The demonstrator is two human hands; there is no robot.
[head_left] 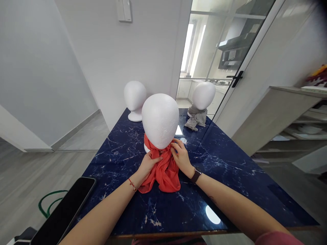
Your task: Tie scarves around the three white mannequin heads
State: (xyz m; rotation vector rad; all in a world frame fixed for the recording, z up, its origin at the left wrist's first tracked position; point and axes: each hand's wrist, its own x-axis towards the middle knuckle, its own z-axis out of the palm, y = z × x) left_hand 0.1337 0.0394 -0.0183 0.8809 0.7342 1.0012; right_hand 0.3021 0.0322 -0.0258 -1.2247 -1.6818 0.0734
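Observation:
A white foam mannequin head stands upright before me on the table, a red scarf wrapped round its neck. The scarf's loose ends spread out over the tabletop towards me. With thumb and fingers, my left hand grips the scarf just below the chin, on the left side. On the right side of the neck, my right hand pinches the scarf's upper edge. The back of the scarf is hidden behind the head.
The table has a dark blue marbled top. A bare foam head stands behind at left; another foam head wears a grey scarf at right. A black phone lies at the near left edge. A glass door stands beyond.

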